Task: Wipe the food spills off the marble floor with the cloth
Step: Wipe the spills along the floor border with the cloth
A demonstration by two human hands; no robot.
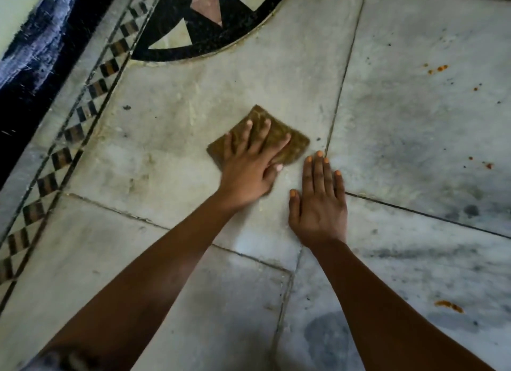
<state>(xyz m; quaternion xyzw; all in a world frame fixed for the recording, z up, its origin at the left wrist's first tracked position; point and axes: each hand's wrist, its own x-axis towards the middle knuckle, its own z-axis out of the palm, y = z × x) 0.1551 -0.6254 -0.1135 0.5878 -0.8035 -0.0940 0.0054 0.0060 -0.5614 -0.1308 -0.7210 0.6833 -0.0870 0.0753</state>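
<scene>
A brown-green cloth [294,144] lies flat on the grey marble floor [166,149] near the middle of the view. My left hand [249,171] presses down on it with straight, spread fingers. Just right of the cloth, my right hand [318,202] rests flat on the bare marble, fingers straight, holding nothing. Orange food spills dot the slab to the right: a cluster [438,68] at the upper right, specks [488,165] at mid right, and a smear [449,306] at the lower right. Pale streaks mark the marble around the cloth.
A black round inlay with pink and white triangles [210,19] lies at the top. A chequered border strip [69,138] runs diagonally along the left, with a dark skirting [25,75] beyond it. Dark grout lines [341,83] cross the slabs.
</scene>
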